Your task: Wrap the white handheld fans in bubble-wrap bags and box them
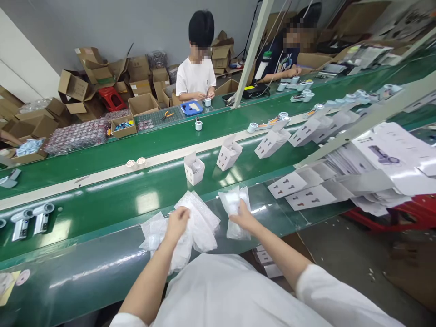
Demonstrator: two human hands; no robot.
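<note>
My right hand (244, 217) is closed on a bubble-wrapped item (232, 204) at the near edge of the green work surface. To its left, my left hand (177, 222) has its fingers bent together over a pile of clear bubble bags (200, 222); whether it pinches a bag is too small to tell. More wrapped pieces lie under and beside my left wrist. Just beyond my hands an open white box (194, 169) stands on the green belt with a wrapped item inside. A second open white box (229, 154) is to its right.
Stacked white cartons (306, 190) and printed sheets (388, 154) lie at the right, by a slanted metal post (340, 141). Grey-white devices (41, 218) rest at the left. Across the belt (136, 181) sit two people; cardboard boxes (139, 103) are piled behind.
</note>
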